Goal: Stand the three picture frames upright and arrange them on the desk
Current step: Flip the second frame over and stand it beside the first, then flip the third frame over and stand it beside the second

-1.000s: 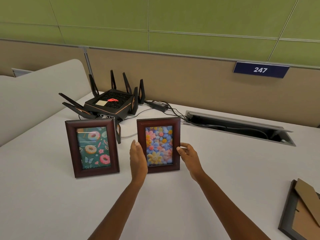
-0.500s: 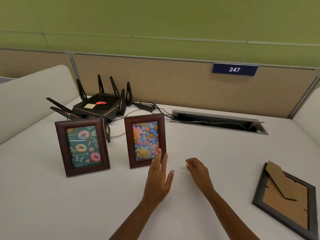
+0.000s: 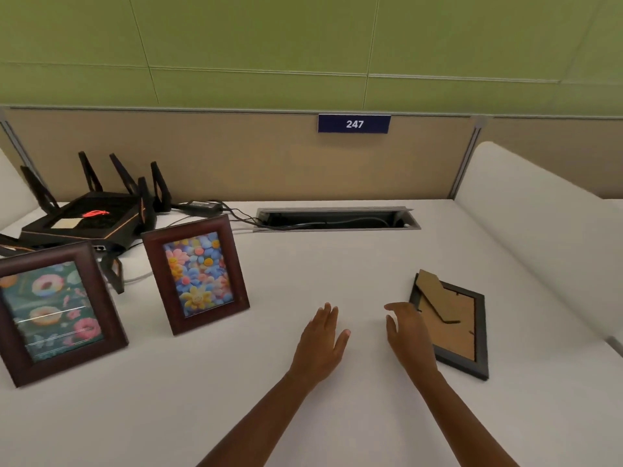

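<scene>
Two dark-wood frames stand upright on the white desk (image 3: 303, 416): the doughnut frame (image 3: 54, 311) at the far left and the flower frame (image 3: 197, 273) to its right. A third, black frame (image 3: 453, 323) lies face down at the right, its cardboard back and folded stand showing. My left hand (image 3: 322, 345) hovers open over the desk, well right of the flower frame. My right hand (image 3: 409, 335) is open with curved fingers, at the left edge of the black frame and partly covering it. I cannot tell whether it touches the frame.
A black router (image 3: 89, 217) with several antennas sits behind the standing frames, with a power brick (image 3: 202, 206) and cables running into a cable slot (image 3: 337, 219). A beige partition (image 3: 269, 156) bounds the back; a white divider (image 3: 532, 237) bounds the right side.
Both hands let go of the flower frame and moved right; it stays standing. The view panned right, and my right hand has reached the face-down black frame.
</scene>
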{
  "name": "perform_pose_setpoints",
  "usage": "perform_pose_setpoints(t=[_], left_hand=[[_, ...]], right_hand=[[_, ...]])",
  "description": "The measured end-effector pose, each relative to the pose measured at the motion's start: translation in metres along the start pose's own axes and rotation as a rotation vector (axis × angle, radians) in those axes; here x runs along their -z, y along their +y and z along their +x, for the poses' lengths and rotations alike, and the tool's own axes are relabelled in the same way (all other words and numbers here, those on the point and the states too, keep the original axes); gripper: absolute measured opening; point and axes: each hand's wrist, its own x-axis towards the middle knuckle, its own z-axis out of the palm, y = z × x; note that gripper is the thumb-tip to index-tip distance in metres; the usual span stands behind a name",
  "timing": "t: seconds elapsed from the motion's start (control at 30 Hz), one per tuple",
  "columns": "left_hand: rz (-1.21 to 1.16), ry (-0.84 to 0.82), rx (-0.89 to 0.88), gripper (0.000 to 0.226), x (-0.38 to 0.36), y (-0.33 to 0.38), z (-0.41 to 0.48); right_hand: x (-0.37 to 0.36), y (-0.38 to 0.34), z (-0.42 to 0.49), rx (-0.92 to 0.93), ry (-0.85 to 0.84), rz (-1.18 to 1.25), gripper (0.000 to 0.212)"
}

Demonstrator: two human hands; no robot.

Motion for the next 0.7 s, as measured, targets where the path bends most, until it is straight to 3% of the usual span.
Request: perform_pose_setpoints(t=[0.27, 0.37, 0.53, 0.7], left_hand=[[-0.185, -0.213, 0.014, 0.057, -0.029, 0.059, 0.027], [-0.153, -0.269, 0.024, 0.058, -0.036, 0.077, 0.038], [-0.027, -0.277, 0.010, 0.055, -0.046, 0.093, 0.052], [-0.009, -0.275, 0.020, 0.064, -0.057, 0.099, 0.056]], right_hand=[[0.045, 0.057, -0.014, -0.238, 0.155, -0.119, 0.027], [0.051, 0.071, -0.020, -0.330, 0.113, -0.188, 0.036], [0.056, 0.078, -0.026, -0.539, 0.082, -0.040, 0.053], [0.051, 0.082, -0.026, -0.515, -0.008, 0.069, 0.054]])
